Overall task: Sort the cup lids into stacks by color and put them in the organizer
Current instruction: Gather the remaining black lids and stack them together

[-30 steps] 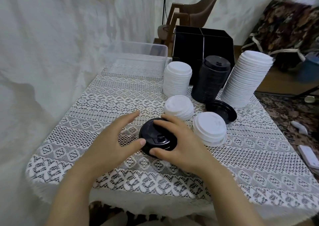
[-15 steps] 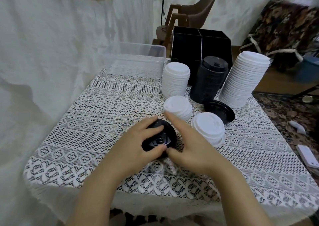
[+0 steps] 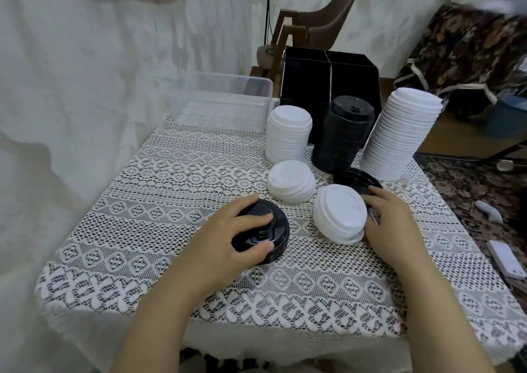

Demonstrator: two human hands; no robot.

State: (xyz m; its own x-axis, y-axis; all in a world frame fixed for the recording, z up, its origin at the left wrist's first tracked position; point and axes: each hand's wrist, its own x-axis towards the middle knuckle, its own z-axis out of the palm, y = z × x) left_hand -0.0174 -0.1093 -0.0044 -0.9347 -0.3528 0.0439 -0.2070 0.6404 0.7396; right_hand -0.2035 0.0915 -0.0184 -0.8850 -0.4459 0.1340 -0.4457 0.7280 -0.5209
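While you held two stacks: neither hand was free.
Left hand (image 3: 228, 247): your fingers curled over black stack (image 3: 271, 238), mid-table (image 3: 171, 201).
Right hand (image 3: 390, 224): your fingers cupped tilted white stack (image 3: 339, 216) from 3 o'clock.
Organizer (image 3: 328, 82): 12 o'clock, behind tall black stack (image 3: 342, 136); right hand nearer.

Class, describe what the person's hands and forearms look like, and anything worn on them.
The left hand and right hand are bare: no gloves, rings or watch show. The left forearm and right forearm are bare too, with no sleeve, bracelet or marking in view down to the frame's edge.
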